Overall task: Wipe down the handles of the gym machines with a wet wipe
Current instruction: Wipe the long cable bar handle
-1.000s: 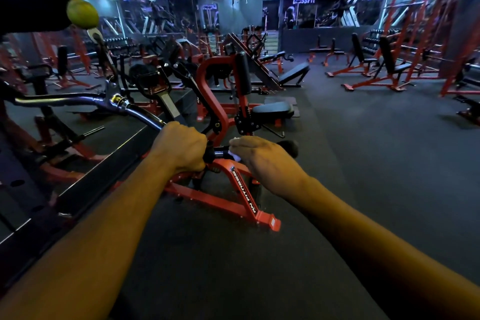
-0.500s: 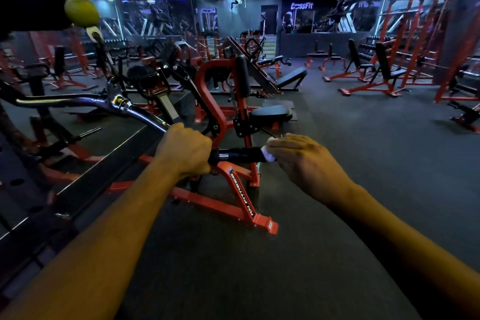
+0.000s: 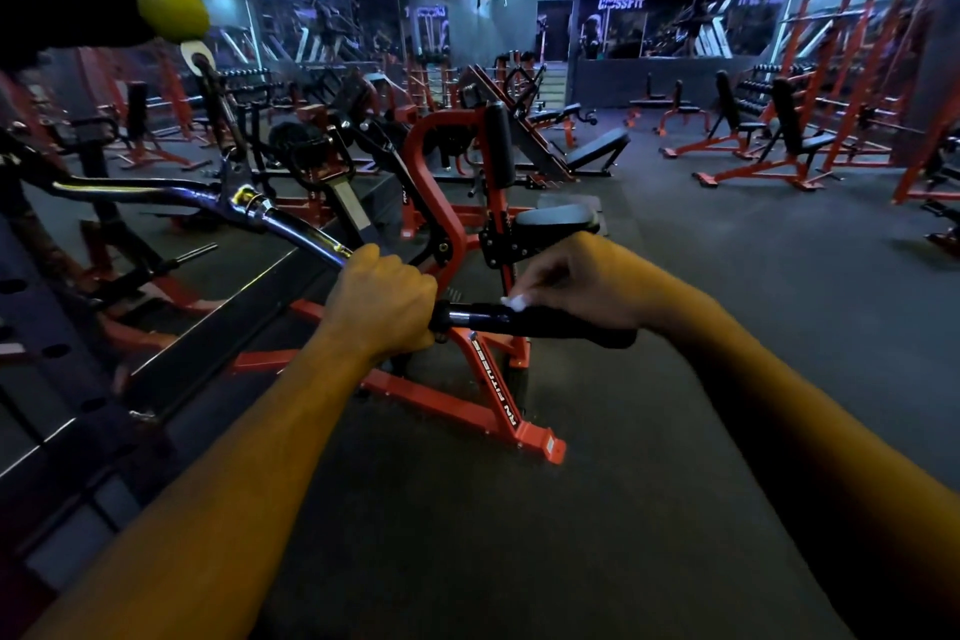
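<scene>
Left hand [image 3: 382, 307] should hold its fist tight on the bar [image 3: 306, 237] while right hand [image 3: 582, 283], fingertips pinching the wipe [image 3: 514, 301] atop the grip [image 3: 524, 322], wraps it round and rubs toward the grip's end.

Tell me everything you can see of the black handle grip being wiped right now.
The black handle grip is a dark, matte, rubber-looking sleeve on the end of a shiny curved metal bar, lying roughly level across the view. The left hand grips the bar at the grip's inner end. The right hand presses a small white wet wipe onto its top, covering the part toward the outer end. A red machine frame stands on the floor behind it.
</scene>
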A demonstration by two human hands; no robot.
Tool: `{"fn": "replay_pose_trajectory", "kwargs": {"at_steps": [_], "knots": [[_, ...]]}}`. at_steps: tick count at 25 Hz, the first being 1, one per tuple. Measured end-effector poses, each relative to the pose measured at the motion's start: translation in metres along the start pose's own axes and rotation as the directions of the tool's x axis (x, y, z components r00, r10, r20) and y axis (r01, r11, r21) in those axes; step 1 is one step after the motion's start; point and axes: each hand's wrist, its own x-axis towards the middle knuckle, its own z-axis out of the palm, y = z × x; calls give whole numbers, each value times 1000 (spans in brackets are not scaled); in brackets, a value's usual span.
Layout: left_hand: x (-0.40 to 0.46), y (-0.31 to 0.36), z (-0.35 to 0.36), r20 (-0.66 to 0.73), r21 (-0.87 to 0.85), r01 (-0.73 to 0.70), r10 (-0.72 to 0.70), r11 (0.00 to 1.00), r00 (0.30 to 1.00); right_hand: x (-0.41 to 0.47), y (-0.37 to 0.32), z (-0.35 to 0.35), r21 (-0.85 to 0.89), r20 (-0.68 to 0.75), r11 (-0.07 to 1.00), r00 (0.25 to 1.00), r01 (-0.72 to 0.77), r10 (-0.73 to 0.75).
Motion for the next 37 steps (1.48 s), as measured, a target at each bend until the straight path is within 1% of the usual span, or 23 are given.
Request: {"fn": "replay_pose_trajectory", "kwargs": {"at_steps": [4, 6, 9, 10, 11, 13, 15, 16, 18, 19, 21, 22, 24, 26, 28, 29, 30, 31, 33, 34, 35, 36, 37], "knots": [[-2, -1, 8, -44, 11, 13, -13, 1000, 999, -28, 33, -22, 326, 158, 929, 979, -174, 128], [-2, -2, 11, -53, 19, 20, -19, 1000, 998, -42, 45, -19, 521, 177, 820, 970, -237, 168], [-1, 0, 6, -47, 27, 18, -16, 999, 999, -52, 51, -5, 767, 172, 586, 964, -261, 204], [-1, 0, 4, -40, 28, 17, -16, 999, 999, -53, 49, -1, 811, 164, 528, 965, -251, 206], [0, 0, 2, -33, 28, 16, -15, 999, 999, -55, 45, 3, 819, 145, 521, 966, -238, 212], [2, -1, 1, -13, 44, 15, -14, 999, 1000, -61, 35, 8, 694, 15, 696, 970, -184, 242], [6, -2, 3, 12, 45, 6, -7, 999, 1000, -72, 24, 16, 357, -237, 930, 955, -88, 181], [8, -2, 3, 21, 45, 1, -2, 999, 1000, -79, 20, 22, 153, -373, 988, 925, -13, 71], [9, -3, 3, 33, 55, 1, -3, 999, 999, -93, 15, 40, -181, -525, 975, 826, 129, -206], [9, -3, 2, 32, 54, 3, -5, 999, 999, -98, 16, 48, -275, -552, 948, 781, 161, -293], [8, -2, 1, 16, 51, 3, -4, 999, 1000, -102, 23, 59, -270, -628, 950, 719, 159, -299], [9, 0, 0, 9, 52, 5, -5, 999, 1000, -102, 25, 63, -176, -696, 975, 683, 136, -221], [9, 1, -3, 3, 49, 14, -14, 999, 1000, -103, 23, 70, 236, -776, 966, 618, 104, 123], [9, 2, -3, 3, 50, 23, -23, 998, 1000, -105, 21, 75, 642, -634, 757, 638, 120, 437], [9, 2, -2, 7, 66, 28, -28, 997, 1000, -109, 22, 81, 781, -500, 614, 705, 116, 503], [8, 2, -1, 10, 72, 26, -27, 997, 1000, -109, 19, 85, 778, -491, 617, 725, 116, 483], [8, 1, 0, 8, 75, 23, -24, 997, 1000, -109, 17, 90, 720, -531, 686, 721, 106, 446], [8, 2, 1, 0, 74, 21, -21, 997, 1000, -109, 17, 96, 602, -601, 796, 692, 64, 399], [8, 2, 1, -15, 77, 30, -29, 997, 999, -106, 17, 103, 201, -737, 978, 651, -48, 183], [9, 2, 1, -25, 70, 35, -33, 997, 999, -104, 20, 99, 2, -751, 998, 659, -61, 42], [8, 2, 2, -33, 60, 35, -34, 998, 999, -102, 26, 91, -115, -732, 992, 679, -46, -54], [7, 2, 4, -37, 56, 33, -31, 998, 999, -99, 30, 82, -142, -709, 990, 700, -18, -89], [7, 1, 6, -42, 53, 31, -29, 998, 999, -96, 32, 72, -84, -692, 996, 719, 11, -66]]}}
